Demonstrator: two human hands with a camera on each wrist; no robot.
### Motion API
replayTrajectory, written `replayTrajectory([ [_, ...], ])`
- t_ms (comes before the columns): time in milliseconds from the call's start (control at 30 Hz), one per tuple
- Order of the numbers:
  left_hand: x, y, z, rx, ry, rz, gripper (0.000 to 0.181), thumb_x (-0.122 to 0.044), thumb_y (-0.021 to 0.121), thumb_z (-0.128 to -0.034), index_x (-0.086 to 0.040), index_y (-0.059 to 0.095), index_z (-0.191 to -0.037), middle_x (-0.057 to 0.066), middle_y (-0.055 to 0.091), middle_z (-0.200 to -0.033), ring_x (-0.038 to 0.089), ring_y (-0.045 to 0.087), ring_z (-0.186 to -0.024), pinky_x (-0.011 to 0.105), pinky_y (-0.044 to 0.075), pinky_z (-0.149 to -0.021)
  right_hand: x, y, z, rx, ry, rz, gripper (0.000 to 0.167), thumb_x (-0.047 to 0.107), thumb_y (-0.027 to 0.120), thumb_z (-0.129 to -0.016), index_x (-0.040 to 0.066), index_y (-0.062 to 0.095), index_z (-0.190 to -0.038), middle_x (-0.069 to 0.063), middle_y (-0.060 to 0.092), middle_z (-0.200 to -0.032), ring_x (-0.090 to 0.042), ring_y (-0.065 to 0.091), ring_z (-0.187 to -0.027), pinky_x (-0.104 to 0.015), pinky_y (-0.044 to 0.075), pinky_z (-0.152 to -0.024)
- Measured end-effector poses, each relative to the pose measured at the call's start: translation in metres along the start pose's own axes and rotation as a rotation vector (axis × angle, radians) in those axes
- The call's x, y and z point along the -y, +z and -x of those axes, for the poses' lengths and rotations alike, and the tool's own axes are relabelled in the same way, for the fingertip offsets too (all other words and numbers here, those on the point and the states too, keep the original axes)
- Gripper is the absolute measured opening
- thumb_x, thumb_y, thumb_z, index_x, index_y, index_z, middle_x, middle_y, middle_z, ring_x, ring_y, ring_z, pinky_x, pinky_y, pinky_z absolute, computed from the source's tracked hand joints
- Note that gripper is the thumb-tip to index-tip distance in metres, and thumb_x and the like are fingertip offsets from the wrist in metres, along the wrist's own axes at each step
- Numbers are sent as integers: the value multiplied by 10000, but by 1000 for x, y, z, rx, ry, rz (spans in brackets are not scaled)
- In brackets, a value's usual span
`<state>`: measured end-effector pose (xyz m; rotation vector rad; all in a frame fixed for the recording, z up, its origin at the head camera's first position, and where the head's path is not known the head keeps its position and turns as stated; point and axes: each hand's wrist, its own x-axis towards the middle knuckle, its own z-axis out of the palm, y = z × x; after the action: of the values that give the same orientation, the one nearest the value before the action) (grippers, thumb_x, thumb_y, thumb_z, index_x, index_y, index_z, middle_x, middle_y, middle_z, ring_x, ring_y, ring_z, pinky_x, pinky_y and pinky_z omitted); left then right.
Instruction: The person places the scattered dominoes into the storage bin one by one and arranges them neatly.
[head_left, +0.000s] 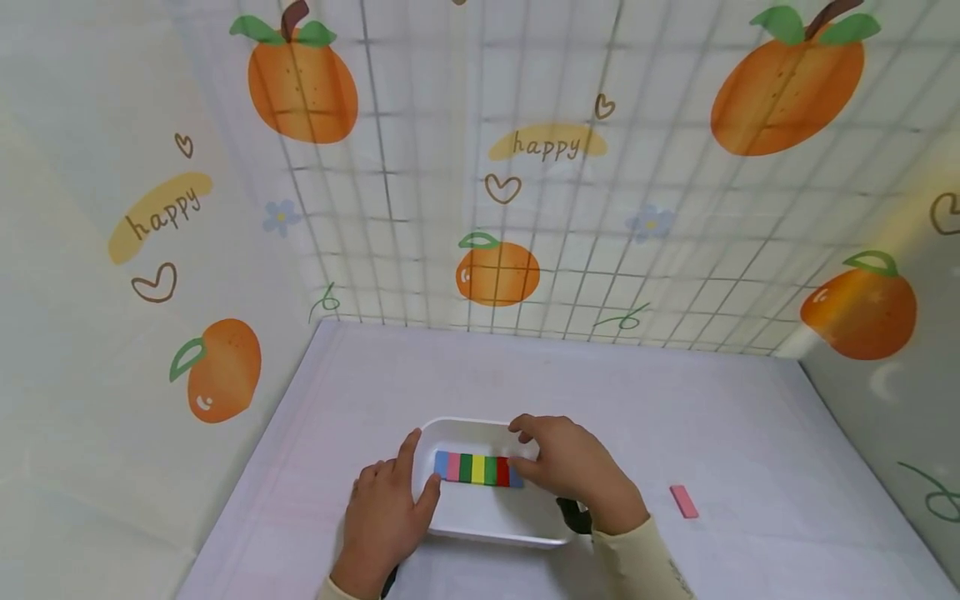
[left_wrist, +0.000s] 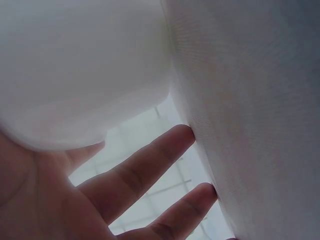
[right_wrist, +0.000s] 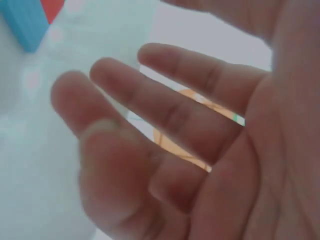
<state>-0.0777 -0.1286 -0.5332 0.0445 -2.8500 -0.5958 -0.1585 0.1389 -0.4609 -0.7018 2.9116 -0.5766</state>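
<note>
A white rectangular tray (head_left: 495, 518) stands on the table with a row of coloured blocks (head_left: 477, 469) inside: blue, pink, green, yellow, green, red and blue. My left hand (head_left: 388, 510) rests against the tray's left side, the thumb over its rim. In the left wrist view, straight fingers (left_wrist: 145, 165) touch the table beside the tray wall. My right hand (head_left: 573, 465) hovers over the tray's right side, near the row's right end, fingers loosely bent. Nothing is between its thumb and fingers in the right wrist view, where the end blue block (right_wrist: 26, 25) shows at upper left.
A single pink block (head_left: 683, 502) lies on the table (head_left: 757, 442) right of the tray. Printed cloth walls (head_left: 420, 192) with oranges and a grid enclose the table at the back and both sides.
</note>
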Motion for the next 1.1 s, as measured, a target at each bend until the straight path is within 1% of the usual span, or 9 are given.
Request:
replayTrajectory([
  [100, -1, 0, 0, 8, -5, 1, 707, -557, 606, -1005, -254, 416, -1615, 151, 729, -1185, 418, 630, -1143, 600, 488, -982, -3, -7, 6, -11, 6, -9, 419, 329, 834, -897, 190, 717, -1275, 34, 751, -1082, -113, 658, -860, -353, 549, -746],
  [200, -3, 0, 1, 11, -6, 6, 706, -553, 611, -1004, -252, 420, -1614, 154, 731, -1181, 420, 633, -1139, 597, 489, -982, -6, -14, 12, -7, 18, -56, 446, 318, 861, -882, 197, 712, -1285, 37, 741, -1105, -116, 667, -845, -338, 547, -728],
  [333, -4, -1, 2, -2, -2, 12, 702, -550, 614, -1004, -253, 424, -1611, 155, 733, -1178, 430, 636, -1139, 605, 487, -983, -10, -24, 18, -21, 29, -97, 479, 292, 873, -866, 197, 702, -1303, 33, 731, -1149, -155, 690, -885, -338, 551, -734],
  [467, -5, -1, 1, -5, -5, 17, 703, -547, 612, -1003, -253, 420, -1612, 155, 731, -1185, 433, 630, -1151, 610, 478, -995, -16, -30, 20, -52, 40, -90, 470, 296, 862, -879, 209, 698, -1310, 36, 726, -1180, -163, 688, -928, -343, 553, -755],
  [567, -3, 2, 1, 1, -10, 19, 706, -549, 610, -1003, -263, 411, -1618, 156, 728, -1196, 433, 626, -1162, 615, 473, -1003, -19, -32, 25, -79, 38, -90, 437, 299, 841, -902, 206, 700, -1305, 39, 726, -1177, -150, 678, -935, -345, 554, -762],
  [700, 1, 6, 0, 4, -8, 11, 708, -547, 605, -1006, -276, 394, -1625, 153, 728, -1201, 433, 627, -1164, 636, 475, -995, -25, -32, 33, -131, -19, -79, 405, 274, 827, -916, 173, 706, -1290, 39, 734, -1163, -149, 687, -924, -361, 561, -780],
  [833, 3, 5, 1, -5, -6, 7, 708, -542, 611, -1003, -276, 395, -1623, 155, 730, -1200, 438, 628, -1162, 646, 475, -993, -36, -29, 41, -166, -63, -46, 410, 234, 842, -902, 146, 712, -1281, 46, 737, -1131, -150, 695, -901, -358, 562, -770],
  [900, 3, 4, 1, -8, -7, 8, 712, -543, 614, -1001, -272, 399, -1623, 157, 731, -1201, 441, 628, -1160, 639, 477, -993, -43, -27, 46, -173, -63, -30, 405, 212, 847, -898, 144, 715, -1274, 55, 734, -1114, -150, 693, -896, -351, 559, -757],
  [1100, -1, 1, 1, 6, -7, 12, 714, -531, 619, -1002, -254, 402, -1623, 165, 728, -1213, 441, 631, -1160, 635, 484, -988, -65, -24, 67, -202, 1, 22, 390, 181, 851, -875, 166, 723, -1243, 64, 734, -1122, -145, 672, -868, -343, 541, -706],
])
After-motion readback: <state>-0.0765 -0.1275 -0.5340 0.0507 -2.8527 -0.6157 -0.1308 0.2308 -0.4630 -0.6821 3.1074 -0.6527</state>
